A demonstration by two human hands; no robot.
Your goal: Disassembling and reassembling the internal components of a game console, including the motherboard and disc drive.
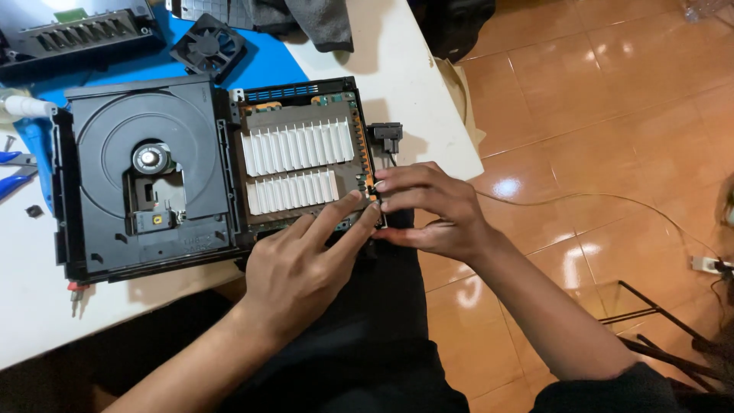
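Observation:
An opened game console [145, 172] lies on the white table [30, 306], its black disc drive on the left and a finned silver heatsink [294, 164] on the right. My left hand [306, 264] rests at the console's near right corner, index and middle fingers stretched onto the board edge. My right hand [432, 210] meets it from the right, fingertips pinching a small part at that same edge. What the fingers grip is too small to tell. A small black connector block [386, 136] hangs off the console's right side.
A black cooling fan [208, 46] and a black casing part [76, 34] lie on a blue mat at the back. Blue-handled pliers [11, 172] sit at the left edge. Orange tiled floor, a thin cable [612, 200] and a black metal frame [657, 329] are to the right.

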